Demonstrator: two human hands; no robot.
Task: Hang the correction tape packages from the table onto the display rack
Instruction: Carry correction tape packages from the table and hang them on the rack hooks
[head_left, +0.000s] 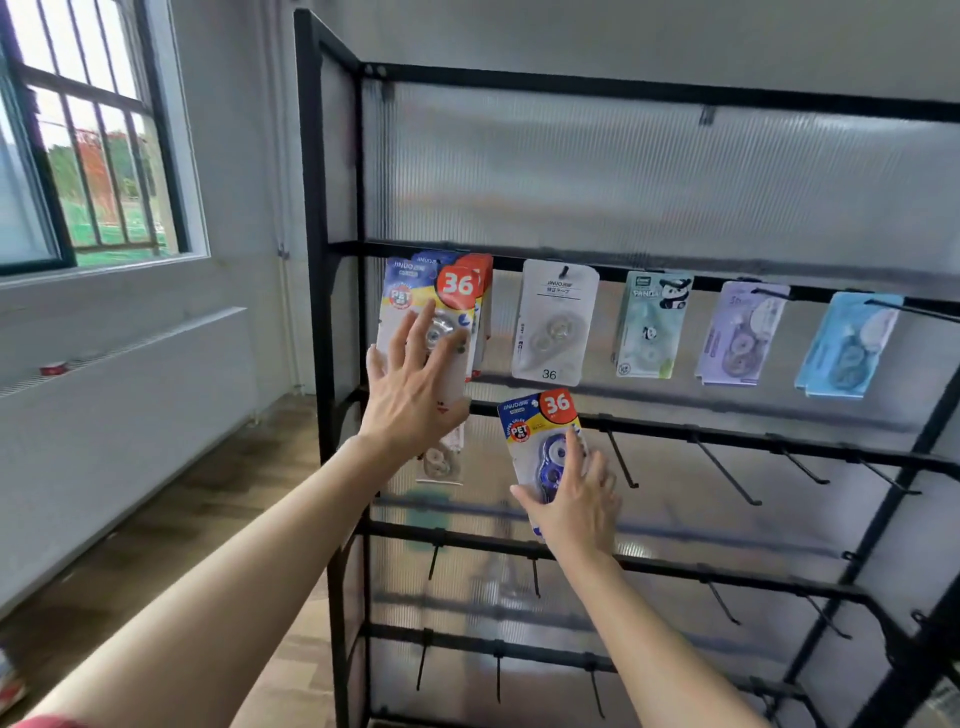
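Display rack (316, 322): black metal tube frame, backed with ribbed translucent plastic sheet (623, 176). Thin black wire pegs (724, 467) jut from the lower rails.

Upper occupied rail, left end: a stack of glossy carded packages (457, 291) with a red "36" disc and clear blister. Left hand (415, 384) lies flat against the stack's front, fingers straight and fanned, gripping nothing.

Right hand (579, 501) holds a single blue-topped package (537, 431) of the same "36" design, a rounded blue dispenser under its blister, thumb at the lower left edge and index finger stretched up the front. The package sits in front of the second rail, just below the white carded package (556, 322). Whether it is on a peg cannot be told.

Further right along the upper rail hang single cards, well apart: mint panda card (652, 325), lilac card (740, 332), pale blue card (847, 345).

Below the left hand, a clear-blister pack (441, 460) hangs, partly hidden and blurred.
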